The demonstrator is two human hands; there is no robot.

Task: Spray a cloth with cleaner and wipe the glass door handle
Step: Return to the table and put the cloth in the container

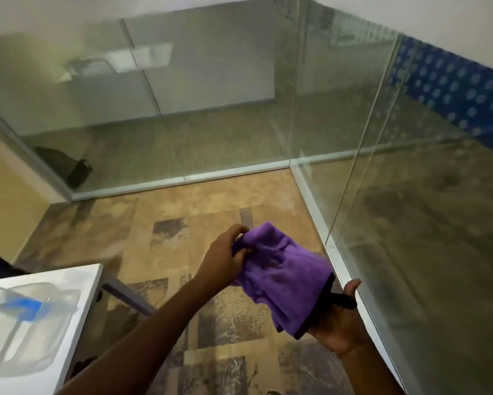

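Observation:
A purple cloth [282, 275] with a dark edge hangs between both hands, low in the middle of the view. My left hand [225, 258] pinches its upper left corner. My right hand [339, 323] lies palm up under the cloth's lower right edge, with the thumb raised; a small black thing lies across its fingers. A glass panel [410, 195] stands just to the right of my right hand. No door handle and no spray bottle can be made out.
A white table [80, 295] stands at the lower left with a clear plastic container [26, 323] that has a blue label. Glass partitions [182, 95] with metal floor rails enclose the far side and the right. A dark object [68, 166] sits behind the glass at left.

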